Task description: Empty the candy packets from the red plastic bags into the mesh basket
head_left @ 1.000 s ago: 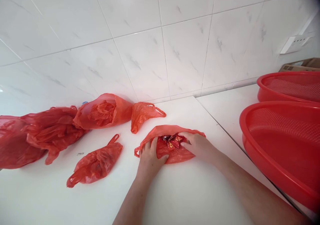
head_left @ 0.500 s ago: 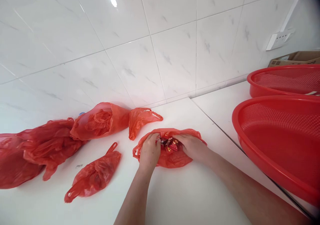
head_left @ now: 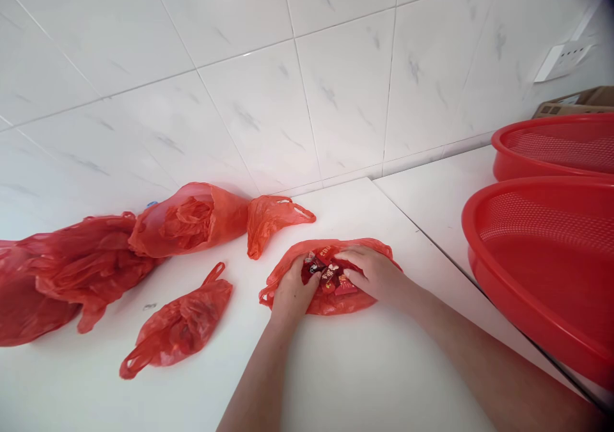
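Note:
In front of me an opened red plastic bag (head_left: 330, 304) lies on the white table, its mouth spread wide. Several small wrapped packets (head_left: 330, 275), dark red and bright red with pale print, sit inside it; they look like wrapped sweets. At the left side of the mouth is my left hand (head_left: 293, 291), thumb and fingers apart, touching the packets. From the right, my right hand (head_left: 371, 271) reaches over the bag with its fingers curved and apart, the tips on the packets. Neither hand appears to grip anything, though some fingertips are partly hidden.
A filled, smaller red bag (head_left: 185, 326) lies to the left. Behind it are a larger open red bag (head_left: 230, 221), a flat red bag (head_left: 273, 217) and a heap of red bags (head_left: 96, 253). Red baskets (head_left: 480, 227) stand right, near a cardboard box (head_left: 570, 102) and wall socket (head_left: 563, 59).
Both hands have opened a little and drawn back from deeper in the bag, so more of the packets show. The camera view has shifted slightly.

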Tool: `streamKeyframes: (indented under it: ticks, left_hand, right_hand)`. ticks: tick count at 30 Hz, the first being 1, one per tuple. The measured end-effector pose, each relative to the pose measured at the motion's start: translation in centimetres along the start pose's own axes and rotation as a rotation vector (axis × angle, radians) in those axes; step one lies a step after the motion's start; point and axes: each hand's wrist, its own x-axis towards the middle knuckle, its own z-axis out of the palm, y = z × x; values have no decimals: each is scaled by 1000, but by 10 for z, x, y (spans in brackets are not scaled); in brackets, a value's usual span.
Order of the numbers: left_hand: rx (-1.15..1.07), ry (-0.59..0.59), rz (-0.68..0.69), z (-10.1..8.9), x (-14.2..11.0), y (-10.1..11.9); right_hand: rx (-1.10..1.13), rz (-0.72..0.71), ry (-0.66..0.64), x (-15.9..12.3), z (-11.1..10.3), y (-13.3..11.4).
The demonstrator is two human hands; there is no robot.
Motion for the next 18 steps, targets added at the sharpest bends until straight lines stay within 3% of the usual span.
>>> streamKeyframes:
  ticks: [8, 14, 18]
  left_hand:
    - [24, -11, -34, -3, -5, 2]
    - [-13, 75, -96, -1, -3, -2]
    - [-58, 32, -72, 2, -4, -2]
  right_hand:
    - [82, 88, -121, -2, -8, -5]
    - [-3, 150, -80, -1, -1, -1]
    - [-58, 166, -82, -2, 5, 3]
